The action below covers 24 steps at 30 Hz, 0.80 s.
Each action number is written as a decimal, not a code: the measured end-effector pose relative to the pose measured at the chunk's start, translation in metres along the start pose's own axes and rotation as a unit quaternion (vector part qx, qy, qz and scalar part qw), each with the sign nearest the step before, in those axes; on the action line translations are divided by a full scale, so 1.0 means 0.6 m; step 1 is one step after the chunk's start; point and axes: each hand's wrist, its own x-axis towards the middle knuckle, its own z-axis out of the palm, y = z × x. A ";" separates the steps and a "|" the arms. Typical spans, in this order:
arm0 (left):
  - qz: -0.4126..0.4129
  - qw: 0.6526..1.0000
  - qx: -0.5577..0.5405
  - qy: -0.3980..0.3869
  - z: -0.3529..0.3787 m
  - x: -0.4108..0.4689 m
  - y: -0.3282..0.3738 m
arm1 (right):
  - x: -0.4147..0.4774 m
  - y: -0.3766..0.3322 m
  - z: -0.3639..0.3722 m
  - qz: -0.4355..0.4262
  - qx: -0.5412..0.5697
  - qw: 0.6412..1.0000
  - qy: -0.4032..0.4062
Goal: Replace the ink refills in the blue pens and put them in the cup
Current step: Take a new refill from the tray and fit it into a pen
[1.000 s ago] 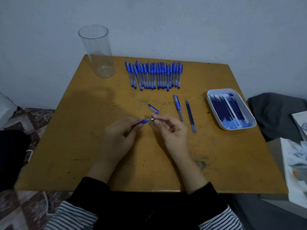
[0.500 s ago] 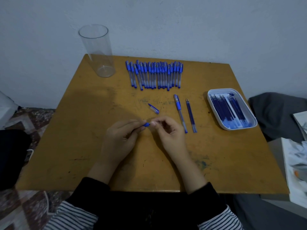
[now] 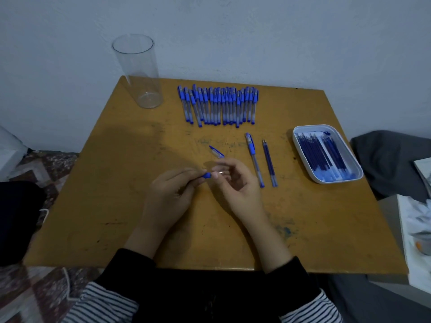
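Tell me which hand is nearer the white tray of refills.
Right. The right hand sits mid-table, left of the tray with a pen and a loose refill lying between them; the left hand is farther left, beyond the right.

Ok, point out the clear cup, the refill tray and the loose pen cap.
clear cup [image 3: 140, 73]: head view, middle of its wall.
refill tray [image 3: 312, 127]: head view, far rim.
loose pen cap [image 3: 217, 152]: head view, middle of its body.

Likely a home room: worn ochre wooden bench [image 3: 116, 206] against bare pale wall [image 3: 279, 31], patterned reddish rug [image 3: 35, 294] past its left edge, crumpled grey cloth [image 3: 391, 159] past its right.
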 end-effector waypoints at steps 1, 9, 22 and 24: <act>0.000 1.000 0.002 0.001 -0.001 0.000 0.002 | 0.001 0.003 -0.001 -0.019 -0.030 0.999 -0.010; 0.005 1.000 0.000 -0.004 0.000 0.003 0.001 | 0.001 0.004 0.001 0.024 -0.011 1.000 0.006; 0.008 1.000 0.002 0.005 0.000 0.001 -0.002 | 0.002 0.004 -0.006 -0.005 -0.004 1.000 -0.029; 0.011 1.000 0.007 0.001 -0.001 -0.001 -0.003 | 0.002 0.007 -0.008 -0.005 -0.033 0.999 -0.033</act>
